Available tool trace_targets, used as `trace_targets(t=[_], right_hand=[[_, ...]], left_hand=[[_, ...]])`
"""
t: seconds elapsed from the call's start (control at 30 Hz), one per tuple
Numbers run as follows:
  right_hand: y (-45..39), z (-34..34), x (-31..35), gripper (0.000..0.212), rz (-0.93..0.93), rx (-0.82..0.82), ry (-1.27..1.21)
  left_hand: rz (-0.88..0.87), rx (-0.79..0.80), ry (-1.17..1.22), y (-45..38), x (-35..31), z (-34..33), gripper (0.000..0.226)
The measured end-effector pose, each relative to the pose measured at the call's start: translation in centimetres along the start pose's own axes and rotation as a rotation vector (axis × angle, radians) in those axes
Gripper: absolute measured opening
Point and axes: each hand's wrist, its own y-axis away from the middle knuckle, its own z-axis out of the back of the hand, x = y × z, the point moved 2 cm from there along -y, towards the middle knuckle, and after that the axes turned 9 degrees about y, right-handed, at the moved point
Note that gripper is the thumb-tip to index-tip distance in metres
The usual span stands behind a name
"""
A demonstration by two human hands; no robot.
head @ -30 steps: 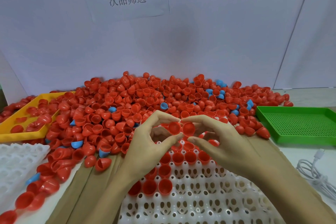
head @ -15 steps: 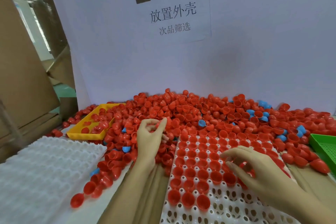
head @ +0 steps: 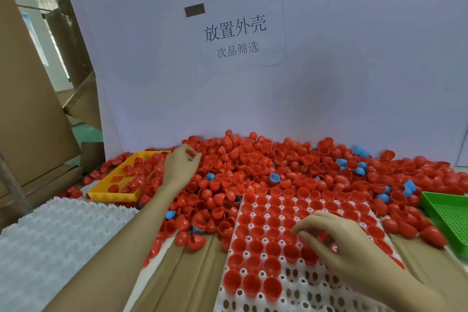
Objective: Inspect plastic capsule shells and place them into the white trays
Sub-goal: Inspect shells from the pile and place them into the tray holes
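A big heap of red capsule shells [head: 266, 159], with a few blue ones [head: 274, 178], covers the back of the table. In front lies a white tray [head: 298, 294] whose far rows hold red shells [head: 253, 281], open side up. My right hand [head: 339, 245] hovers over the tray's middle rows with its fingers curled down and a blurred red shell [head: 326, 236] pinched under them. My left hand [head: 181, 164] reaches far left to the corner of the yellow tray [head: 111, 195]. Its fingertips are curled round a bit of red.
The yellow tray holds several red shells. A stack of white trays [head: 50, 240] sits at the front left and a green perforated tray [head: 450, 215] at the right edge. Cardboard panels stand on the left. A white wall with a paper sign closes the back.
My left hand has moved from the heap beside the white tray out to the yellow tray's far corner. My right hand has stayed over the white tray. The view has swung further left.
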Motion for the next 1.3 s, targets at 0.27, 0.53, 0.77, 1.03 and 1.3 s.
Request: trace_targets(t=[0.27,0.53,0.77,1.03,1.3], right_hand=[[0.0,-0.4,-0.4,0.025,-0.002,0.027,0.032],[0.1,0.2,-0.2,0.025,-0.007,0.004,0.064],[0.2,1.6,0.1,0.027,-0.1,-0.107,-0.171],[0.2,2.7,1.0,0.026,-0.142,-0.135,-0.426],[0.1,3.1,0.8,0.036,-0.104,-0.149,-0.388]], left_hand=[[-0.138,0.33,-0.304,-0.2,-0.7,-7.0,0.032],[-0.216,0.248,0.02,2.1,-1.7,-3.9,0.046],[-0.29,0.484,0.512,12.7,-8.5,-2.3,0.057],[-0.288,0.696,0.751,19.5,-13.1,-4.4,0.048],[-0.141,0.581,0.917,19.9,-12.1,-4.3,0.036]])
